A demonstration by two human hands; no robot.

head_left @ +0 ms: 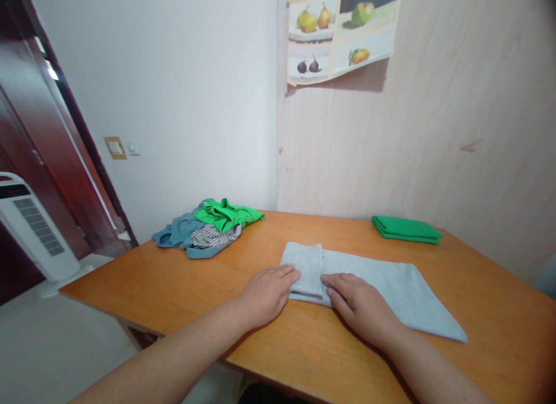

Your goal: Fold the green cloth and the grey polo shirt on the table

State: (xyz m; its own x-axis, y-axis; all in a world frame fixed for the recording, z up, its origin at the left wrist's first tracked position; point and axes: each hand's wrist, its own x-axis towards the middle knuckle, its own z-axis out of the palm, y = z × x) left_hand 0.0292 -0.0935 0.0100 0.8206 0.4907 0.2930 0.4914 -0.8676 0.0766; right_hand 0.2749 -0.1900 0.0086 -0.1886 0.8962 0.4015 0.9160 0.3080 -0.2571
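Observation:
A pale grey-blue cloth (391,291) lies flat on the wooden table (174,282), its left end folded over into a small flap. My left hand (267,294) rests flat at the flap's left edge, fingers stretched onto the fabric. My right hand (358,305) lies flat on the cloth just right of the flap, fingers pointing left toward the fold. Neither hand grips anything.
A heap of unfolded clothes (208,227), green, blue and striped, sits at the table's back left. A folded green cloth (406,229) lies at the back right by the wall. A white fan heater (32,230) stands on the floor to the left. A fruit poster (341,30) hangs above.

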